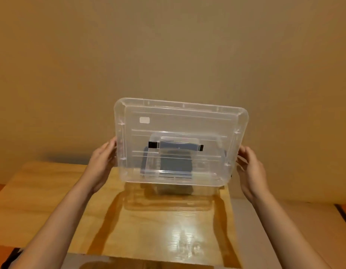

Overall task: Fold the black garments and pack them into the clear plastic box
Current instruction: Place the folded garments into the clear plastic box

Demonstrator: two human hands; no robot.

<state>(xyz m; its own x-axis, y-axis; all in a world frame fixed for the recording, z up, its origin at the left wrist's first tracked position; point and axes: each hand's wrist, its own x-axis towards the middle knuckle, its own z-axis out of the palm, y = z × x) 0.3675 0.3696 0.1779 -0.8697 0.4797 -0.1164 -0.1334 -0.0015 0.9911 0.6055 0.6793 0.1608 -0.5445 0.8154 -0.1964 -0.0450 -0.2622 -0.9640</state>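
The clear plastic box [213, 141] sits at the far middle of the desk [52, 195], seen only through a clear lid [178, 115] held up in front of it. It is rounded at the corners, with black clips [153, 145] at its sides. A dark folded garment [176, 165], soft and matte, lies inside.

The lid is thin, ribbed and rectangular, with a raised rim. The left hand [103, 158] grips its left edge and the right hand [249, 167] its right edge, fingers curled round the rim. Whether its lower edge touches the desk cannot be told.

The desk is glossy pale wood that mirrors the plastic. Behind it stands a plain tan wall [168, 45].

A small white sticker [144, 120] on the lid shows no readable writing.
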